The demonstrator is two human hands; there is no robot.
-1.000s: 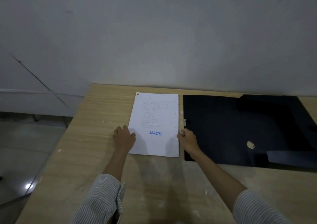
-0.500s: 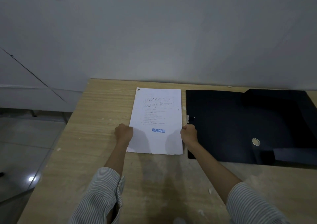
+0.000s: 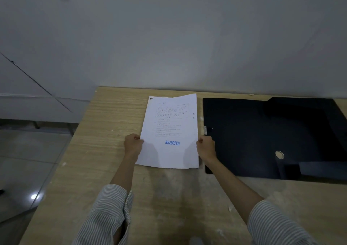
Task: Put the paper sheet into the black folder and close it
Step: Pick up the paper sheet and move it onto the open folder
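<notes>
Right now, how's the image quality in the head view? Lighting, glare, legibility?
Head view: dim and flat; the hands cast soft shadows on the paper sheet. The blue REJECTED stamp reads, the fine print doesn't. The black folder shows little inner detail. One glare spot on the floor; wide-angle bending at the edges.

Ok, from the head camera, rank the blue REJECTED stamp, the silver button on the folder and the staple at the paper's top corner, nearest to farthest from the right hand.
1. REJECTED stamp: left of the right hand, on the sheet.
2. Silver button: right, on the black folder.
3. Staple: far top-left corner of the paper.
</notes>
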